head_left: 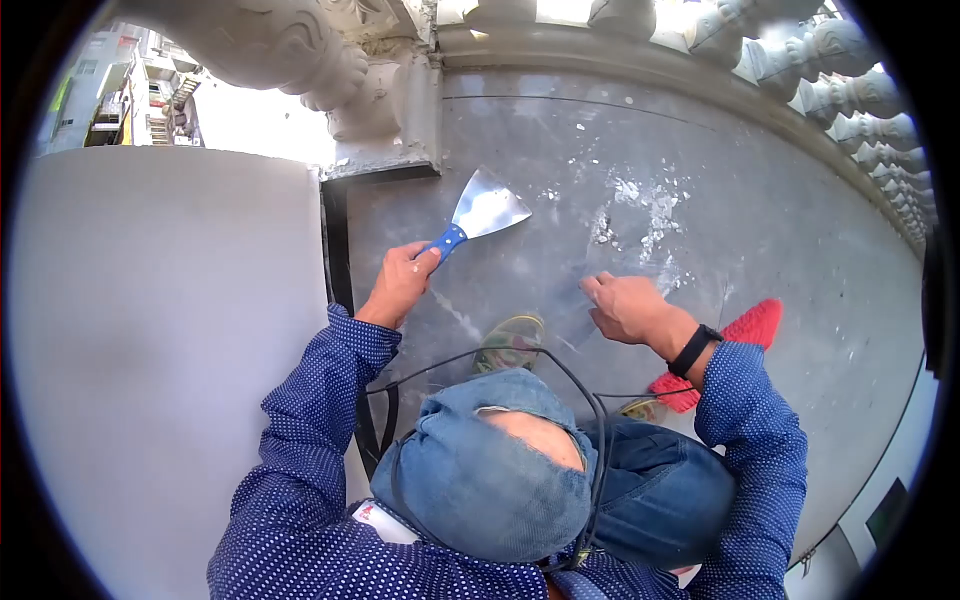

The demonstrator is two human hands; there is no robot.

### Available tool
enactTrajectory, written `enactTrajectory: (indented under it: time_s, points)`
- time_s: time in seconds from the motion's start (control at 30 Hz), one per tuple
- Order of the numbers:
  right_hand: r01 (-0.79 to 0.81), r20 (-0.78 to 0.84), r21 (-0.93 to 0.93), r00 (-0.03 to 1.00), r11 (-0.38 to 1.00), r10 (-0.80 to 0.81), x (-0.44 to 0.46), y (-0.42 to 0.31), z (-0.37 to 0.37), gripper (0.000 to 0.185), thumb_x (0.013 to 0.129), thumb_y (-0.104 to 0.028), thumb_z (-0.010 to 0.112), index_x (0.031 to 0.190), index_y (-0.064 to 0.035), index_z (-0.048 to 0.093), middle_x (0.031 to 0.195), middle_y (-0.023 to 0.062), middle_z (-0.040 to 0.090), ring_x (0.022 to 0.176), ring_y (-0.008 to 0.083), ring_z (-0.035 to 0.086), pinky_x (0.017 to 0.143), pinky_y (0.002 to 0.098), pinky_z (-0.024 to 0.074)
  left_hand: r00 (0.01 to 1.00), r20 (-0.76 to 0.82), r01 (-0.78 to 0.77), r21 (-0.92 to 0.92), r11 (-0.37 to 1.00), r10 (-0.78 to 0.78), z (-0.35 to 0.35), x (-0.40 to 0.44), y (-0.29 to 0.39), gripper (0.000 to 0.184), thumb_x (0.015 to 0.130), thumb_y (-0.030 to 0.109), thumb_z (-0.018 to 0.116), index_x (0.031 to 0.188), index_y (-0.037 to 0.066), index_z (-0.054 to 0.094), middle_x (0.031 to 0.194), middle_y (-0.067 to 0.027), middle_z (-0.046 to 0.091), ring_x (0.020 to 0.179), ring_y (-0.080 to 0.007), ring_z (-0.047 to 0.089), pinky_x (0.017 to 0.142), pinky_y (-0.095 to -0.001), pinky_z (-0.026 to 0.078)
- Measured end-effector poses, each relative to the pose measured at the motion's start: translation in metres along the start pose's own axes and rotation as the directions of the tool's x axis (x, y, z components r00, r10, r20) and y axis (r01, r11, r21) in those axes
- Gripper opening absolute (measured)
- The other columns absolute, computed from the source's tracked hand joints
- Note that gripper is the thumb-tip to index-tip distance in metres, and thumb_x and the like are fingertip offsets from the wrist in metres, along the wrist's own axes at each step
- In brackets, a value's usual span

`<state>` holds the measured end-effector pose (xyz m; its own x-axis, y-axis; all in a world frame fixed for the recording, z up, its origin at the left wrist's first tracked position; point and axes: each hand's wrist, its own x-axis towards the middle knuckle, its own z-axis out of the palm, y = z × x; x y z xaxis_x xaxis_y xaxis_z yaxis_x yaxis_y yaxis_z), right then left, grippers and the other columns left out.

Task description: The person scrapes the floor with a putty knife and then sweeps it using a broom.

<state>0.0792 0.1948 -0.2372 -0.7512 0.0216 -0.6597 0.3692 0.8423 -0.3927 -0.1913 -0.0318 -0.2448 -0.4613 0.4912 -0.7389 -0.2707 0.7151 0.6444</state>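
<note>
My left hand is wrapped round the blue handle of a putty knife, whose wide metal blade points up and to the right over the grey floor. My right hand is low over the floor, its fingers curled together; a faint bluish blur lies beside the fingertips, and what they hold, if anything, cannot be made out. White flakes and crumbs are scattered on the floor beyond my right hand. A red cloth lies to the right, partly hidden behind my right wrist and sleeve.
A pale wall panel stands at the left, beside a dark strip. White balusters run along the top and right edge. A corner post is at upper left. Black cables cross over my knees, and my shoe shows below.
</note>
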Motion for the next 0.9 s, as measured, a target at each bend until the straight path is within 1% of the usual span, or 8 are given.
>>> enactTrajectory:
  time_s: [0.1,0.33,0.57,0.67,0.77,0.83,0.87,0.9]
  points:
    - [0.049,-0.034,0.018,0.998,0.999,-0.048,0.008,0.0,-0.003,0.034,0.089,-0.019,0.061,0.118,-0.0046,0.054,0.105,0.019,0.063,0.089,0.0409,0.066,0.076,0.0504,0.0544,0.999,0.031,-0.017,0.011,1.0,0.016,-0.006,-0.013,0.008,0.037,0.096,0.027,0.06,0.112,-0.006,0.07,0.068,0.0015,0.051,0.058,-0.0077,0.045,0.053,-0.0263,0.035]
    - [0.099,-0.103,0.046,0.99,0.994,-0.094,0.024,0.018,0.015,0.032,0.089,-0.02,0.061,0.117,-0.0044,0.055,0.103,0.0199,0.063,0.088,0.0415,0.066,0.075,0.0501,0.0546,0.996,-0.083,0.029,0.045,0.999,-0.025,-0.006,-0.06,-0.015,0.04,0.096,0.02,0.058,0.128,-0.002,0.066,0.075,-0.0009,0.055,0.061,-0.0084,0.047,0.056,-0.0258,0.039]
    - [0.192,-0.093,-0.036,0.976,0.981,-0.195,0.033,0.029,0.02,0.024,0.09,-0.016,0.055,0.109,-0.0026,0.055,0.095,0.0197,0.066,0.084,0.0405,0.068,0.074,0.0481,0.0555,0.992,-0.105,-0.063,-0.005,0.998,0.062,0.028,-0.018,0.014,0.04,0.095,0.02,0.059,0.129,0.001,0.066,0.075,-0.0012,0.055,0.062,-0.0084,0.046,0.056,-0.0252,0.039]
    - [0.204,-0.149,-0.013,0.968,0.979,-0.203,0.037,0.036,0.007,0.023,0.089,-0.016,0.055,0.108,-0.0023,0.056,0.096,0.0201,0.066,0.086,0.0403,0.068,0.076,0.0476,0.0555,0.997,-0.077,0.018,-0.028,0.999,-0.02,0.029,-0.045,0.023,0.04,0.096,0.02,0.058,0.13,0.001,0.066,0.078,-0.0012,0.056,0.062,-0.0085,0.046,0.056,-0.0247,0.039]
    - [0.179,-0.199,0.013,0.965,0.984,-0.173,0.045,0.041,0.001,0.023,0.089,-0.016,0.056,0.108,-0.0021,0.057,0.096,0.0198,0.067,0.088,0.0397,0.068,0.078,0.0471,0.0555,0.997,-0.079,-0.025,-0.037,0.999,0.022,0.012,-0.084,0.017,0.042,0.097,0.021,0.057,0.133,0.0,0.063,0.079,-0.0002,0.056,0.06,-0.0071,0.045,0.054,-0.0234,0.038]
    - [0.146,-0.2,-0.005,0.969,0.989,-0.144,0.048,0.044,0.002,0.023,0.089,-0.017,0.056,0.107,-0.0021,0.057,0.097,0.0194,0.067,0.089,0.0393,0.067,0.078,0.0468,0.0554,0.988,-0.151,-0.063,-0.164,0.984,0.038,0.002,-0.11,0.029,0.045,0.098,0.022,0.057,0.137,-0.001,0.059,0.078,0.0014,0.055,0.056,-0.0049,0.042,0.05,-0.0216,0.035]
    - [0.155,-0.188,-0.006,0.97,0.988,-0.153,0.048,0.045,0.003,0.024,0.089,-0.017,0.056,0.107,-0.0022,0.057,0.097,0.0191,0.068,0.09,0.0392,0.067,0.078,0.0466,0.0554,0.97,-0.182,-0.199,-0.198,0.96,0.164,-0.007,-0.109,0.013,0.045,0.099,0.021,0.056,0.138,-0.001,0.057,0.075,0.0027,0.054,0.051,-0.0036,0.039,0.047,-0.0206,0.033]
    - [0.16,-0.176,-0.01,0.971,0.987,-0.159,0.047,0.046,0.005,0.024,0.089,-0.018,0.057,0.107,-0.0023,0.057,0.097,0.0188,0.068,0.09,0.0391,0.068,0.079,0.0465,0.0554,0.968,-0.19,-0.204,-0.197,0.959,0.167,-0.013,-0.116,0.02,0.045,0.099,0.021,0.056,0.138,-0.001,0.057,0.075,0.0027,0.054,0.051,-0.0036,0.039,0.047,-0.0206,0.033]
